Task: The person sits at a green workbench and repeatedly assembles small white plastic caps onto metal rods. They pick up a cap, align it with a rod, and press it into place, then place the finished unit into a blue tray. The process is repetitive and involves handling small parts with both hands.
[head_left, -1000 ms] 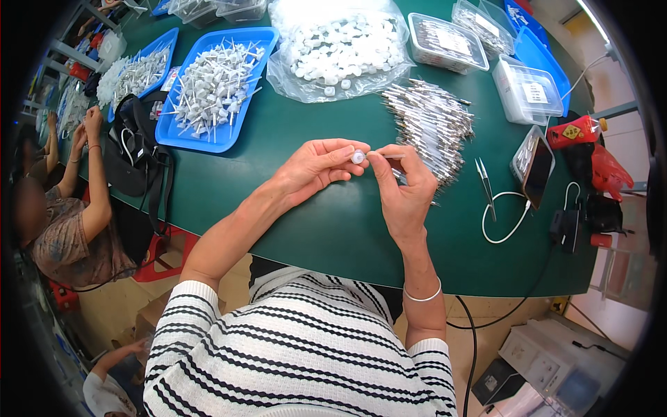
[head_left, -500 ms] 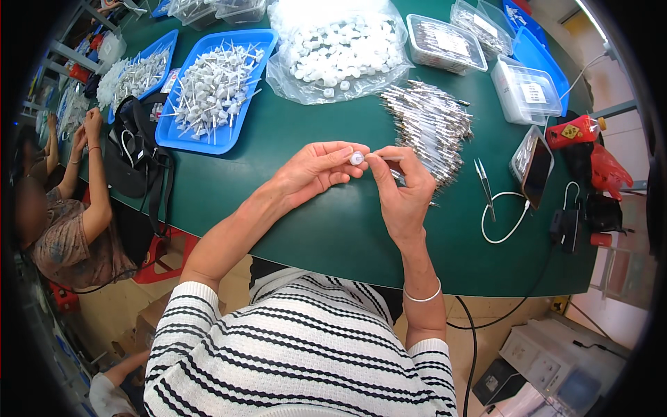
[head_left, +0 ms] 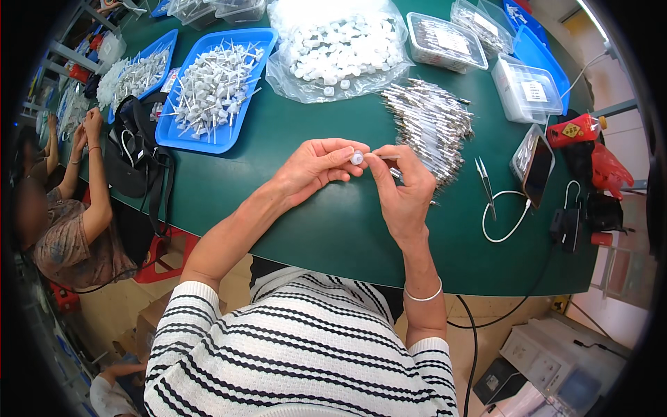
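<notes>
Between the thumb and fingers of my left hand [head_left: 313, 167] sits a small round white cap [head_left: 357, 158], its face turned up toward me. Close beside it, my right hand [head_left: 401, 187] pinches a thin metallic rod [head_left: 390, 158] that points at the cap. My fingertips cover the rod's near end, so I cannot tell whether it touches the cap. Just beyond my right hand lies a heap of thin metal-and-white rods [head_left: 427, 128]. Farther off, an open clear bag [head_left: 285, 87] holds many white caps [head_left: 340, 52].
A blue tray [head_left: 163, 135] of white capped sticks stands at the left, near a black bag [head_left: 132, 163]. Tweezers [head_left: 486, 184], a white cable [head_left: 501, 240] and a phone [head_left: 537, 172] lie at the right. Clear boxes [head_left: 448, 45] line the back. Other people sit at the left.
My hands hold nearly the same pose, with the cap and rod in the same place. At the lower left, another person's arm has shifted slightly.
</notes>
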Tool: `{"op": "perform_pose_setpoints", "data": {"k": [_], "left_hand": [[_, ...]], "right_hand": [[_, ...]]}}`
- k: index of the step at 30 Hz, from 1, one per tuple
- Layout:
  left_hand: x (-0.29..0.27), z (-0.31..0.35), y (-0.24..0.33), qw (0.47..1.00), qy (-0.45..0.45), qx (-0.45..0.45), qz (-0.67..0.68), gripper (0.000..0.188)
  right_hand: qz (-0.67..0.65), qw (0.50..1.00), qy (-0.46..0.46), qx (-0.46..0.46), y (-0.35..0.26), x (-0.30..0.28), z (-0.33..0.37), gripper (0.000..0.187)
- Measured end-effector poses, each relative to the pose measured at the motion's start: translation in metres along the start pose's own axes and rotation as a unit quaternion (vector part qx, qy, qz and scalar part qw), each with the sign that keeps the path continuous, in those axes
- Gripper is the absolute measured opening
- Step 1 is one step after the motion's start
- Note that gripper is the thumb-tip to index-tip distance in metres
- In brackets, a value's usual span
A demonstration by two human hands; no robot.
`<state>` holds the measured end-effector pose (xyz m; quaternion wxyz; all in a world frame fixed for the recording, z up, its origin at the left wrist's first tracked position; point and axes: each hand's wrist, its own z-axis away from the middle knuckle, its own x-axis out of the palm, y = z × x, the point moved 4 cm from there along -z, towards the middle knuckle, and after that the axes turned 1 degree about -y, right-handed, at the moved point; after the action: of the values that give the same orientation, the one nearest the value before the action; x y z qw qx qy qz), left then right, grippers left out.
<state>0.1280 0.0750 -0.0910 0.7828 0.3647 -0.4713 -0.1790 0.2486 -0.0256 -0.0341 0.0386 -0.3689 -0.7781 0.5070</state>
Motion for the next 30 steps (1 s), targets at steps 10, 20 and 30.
{"op": "perform_pose_setpoints", "data": {"k": [10, 20, 30], "left_hand": [[0.0008, 0.0005, 0.0027, 0.999, 0.007, 0.014, -0.032, 0.026], [0.001, 0.0008, 0.0023, 0.999, 0.021, 0.012, -0.027, 0.026], [0.0001, 0.0003, 0.0005, 1.0, 0.022, 0.003, -0.006, 0.025]], "right_hand": [[0.033, 0.999, -0.014, -0.029, -0.0017, -0.0023, -0.0024, 0.011], [0.023, 0.999, -0.022, -0.03, -0.0004, -0.0011, -0.0027, 0.009], [0.02, 0.999, -0.019, -0.031, 0.0002, -0.0009, -0.0024, 0.011]]}}
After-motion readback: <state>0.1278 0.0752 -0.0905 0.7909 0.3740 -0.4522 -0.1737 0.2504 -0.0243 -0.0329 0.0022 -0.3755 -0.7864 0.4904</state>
